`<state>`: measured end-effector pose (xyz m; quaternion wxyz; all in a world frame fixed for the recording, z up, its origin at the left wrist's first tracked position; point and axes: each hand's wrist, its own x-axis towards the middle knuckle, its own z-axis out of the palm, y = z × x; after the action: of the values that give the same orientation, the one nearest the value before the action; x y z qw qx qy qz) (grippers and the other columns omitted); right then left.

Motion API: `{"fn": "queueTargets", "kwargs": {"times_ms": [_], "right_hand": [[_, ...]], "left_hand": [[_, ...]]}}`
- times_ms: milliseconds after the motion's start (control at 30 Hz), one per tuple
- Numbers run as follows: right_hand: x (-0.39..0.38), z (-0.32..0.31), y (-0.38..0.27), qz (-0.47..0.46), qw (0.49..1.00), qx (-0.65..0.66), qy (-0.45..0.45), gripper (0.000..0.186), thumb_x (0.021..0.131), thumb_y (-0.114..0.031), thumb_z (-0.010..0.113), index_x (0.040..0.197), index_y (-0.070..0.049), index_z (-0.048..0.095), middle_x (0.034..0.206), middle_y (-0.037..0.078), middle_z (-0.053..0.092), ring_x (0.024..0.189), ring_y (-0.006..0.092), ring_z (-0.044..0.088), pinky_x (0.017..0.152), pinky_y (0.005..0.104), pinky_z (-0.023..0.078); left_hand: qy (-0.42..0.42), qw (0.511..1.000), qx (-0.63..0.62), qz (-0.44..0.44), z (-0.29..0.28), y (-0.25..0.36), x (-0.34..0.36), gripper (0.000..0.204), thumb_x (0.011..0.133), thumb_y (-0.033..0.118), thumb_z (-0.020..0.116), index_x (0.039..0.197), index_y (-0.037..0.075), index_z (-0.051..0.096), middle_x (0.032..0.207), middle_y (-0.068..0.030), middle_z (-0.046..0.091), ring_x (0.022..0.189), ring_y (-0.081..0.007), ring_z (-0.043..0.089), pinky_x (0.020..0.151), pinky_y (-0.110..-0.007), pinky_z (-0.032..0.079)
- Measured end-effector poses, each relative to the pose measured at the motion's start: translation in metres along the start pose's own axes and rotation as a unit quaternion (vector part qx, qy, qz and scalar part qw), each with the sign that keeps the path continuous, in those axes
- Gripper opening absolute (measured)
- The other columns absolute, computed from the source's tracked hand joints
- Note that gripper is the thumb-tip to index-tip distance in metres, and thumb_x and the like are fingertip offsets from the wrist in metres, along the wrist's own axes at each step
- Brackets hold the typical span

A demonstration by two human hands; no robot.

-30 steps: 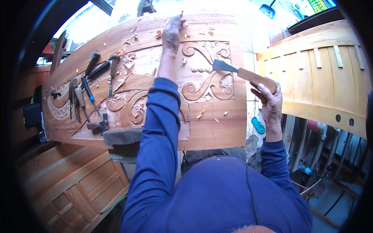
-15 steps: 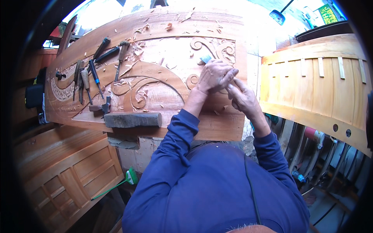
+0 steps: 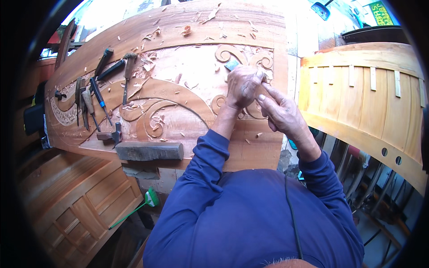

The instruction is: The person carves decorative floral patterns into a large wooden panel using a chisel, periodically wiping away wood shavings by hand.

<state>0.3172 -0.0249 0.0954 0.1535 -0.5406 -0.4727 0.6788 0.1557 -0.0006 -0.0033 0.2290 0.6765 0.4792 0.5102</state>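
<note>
A carved wooden panel (image 3: 255, 151) lies in front of me, with raised scrolls and curling shavings on it. My left hand (image 3: 242, 88) is closed around a chisel (image 3: 231, 65), whose pale blue-grey blade pokes out past the knuckles by the scrollwork at the panel's right end. Just behind it, my right hand (image 3: 286, 111) is curled at the handle end, thumb and forefinger against it. Both hands hide most of the handle. Whether the cutting edge touches the wood I cannot tell.
Several carving tools, one a blue-handled gouge (image 3: 97, 91), lie left on the panel near a small hammer (image 3: 117, 134). A dark stone block (image 3: 149, 151) rests at the near edge. A slatted wooden door (image 3: 353, 100) stands right; a panelled door (image 3: 89, 196) and green brush (image 3: 152, 197) are lower left.
The view has shifted slightly. Both hands still grip the chisel; the right hand has slid a little back and its fingers have loosened somewhat. The blade remains near the same scroll.
</note>
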Motion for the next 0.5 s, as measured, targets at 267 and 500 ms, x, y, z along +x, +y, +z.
{"fn": "queueTargets", "kwargs": {"times_ms": [267,500], "right_hand": [[0.014,-0.028,0.004,-0.055,0.994,-0.091,-0.018,0.056,0.104,-0.026,0.064,0.149,0.003,0.051,0.081,0.004,0.066,0.066,0.0088,0.061,0.059,0.0256,0.050],[0.006,-0.037,0.011,-0.050,0.998,-0.035,-0.022,0.047,0.105,-0.022,0.061,0.146,0.001,0.056,0.081,0.002,0.065,0.062,0.0060,0.057,0.055,0.0234,0.047]], "left_hand": [[-0.016,1.000,0.024,-0.001,-0.003,0.002,0.009,0.040,0.100,0.032,0.045,0.082,0.005,0.068,0.079,-0.0116,0.070,0.077,-0.0319,0.066,0.078,-0.042,0.046],[-0.075,0.996,0.032,0.025,-0.006,0.004,0.011,0.038,0.098,0.038,0.051,0.090,0.006,0.070,0.084,-0.0111,0.068,0.081,-0.0332,0.063,0.081,-0.042,0.044]]}}
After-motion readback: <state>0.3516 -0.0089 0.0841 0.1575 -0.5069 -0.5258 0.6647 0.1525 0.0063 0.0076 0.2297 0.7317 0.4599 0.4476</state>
